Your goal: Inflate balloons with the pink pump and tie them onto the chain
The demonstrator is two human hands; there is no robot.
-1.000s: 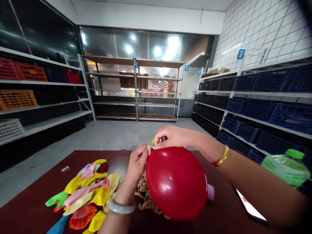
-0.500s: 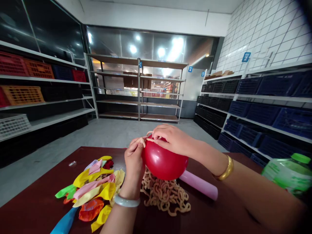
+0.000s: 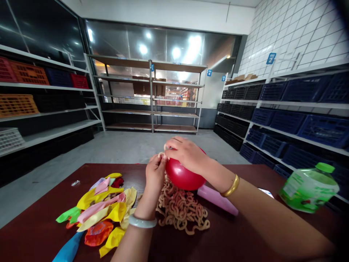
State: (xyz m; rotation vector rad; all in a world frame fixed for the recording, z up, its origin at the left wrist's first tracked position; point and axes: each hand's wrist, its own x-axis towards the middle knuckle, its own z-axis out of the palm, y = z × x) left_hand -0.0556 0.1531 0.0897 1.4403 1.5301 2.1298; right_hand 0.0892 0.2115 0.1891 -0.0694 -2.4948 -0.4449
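An inflated red balloon (image 3: 184,176) is between my two hands, above a heap of curly beige cord (image 3: 182,209). My left hand (image 3: 156,169) is closed at the balloon's left side, with thumb and forefinger pinching a piece of beige cord. Over the balloon's top arches my right hand (image 3: 185,153), its fingertips bent down close to the left thumb. A short loop of the cord shows at those right fingertips. The balloon's neck is hidden by the fingers.
Flat balloons in several colours (image 3: 100,207) lie left on the dark red table (image 3: 35,218). A pink tube (image 3: 218,200) lies right of the cord, and a green-capped bottle (image 3: 309,187) stands farther right. Shelves with crates (image 3: 289,123) line the sides.
My right hand has shifted left, bringing its fingertips close to my left thumb. The cord stretched between the hands now shows as a short loop. The view has tilted slightly, revealing more of the bottle.
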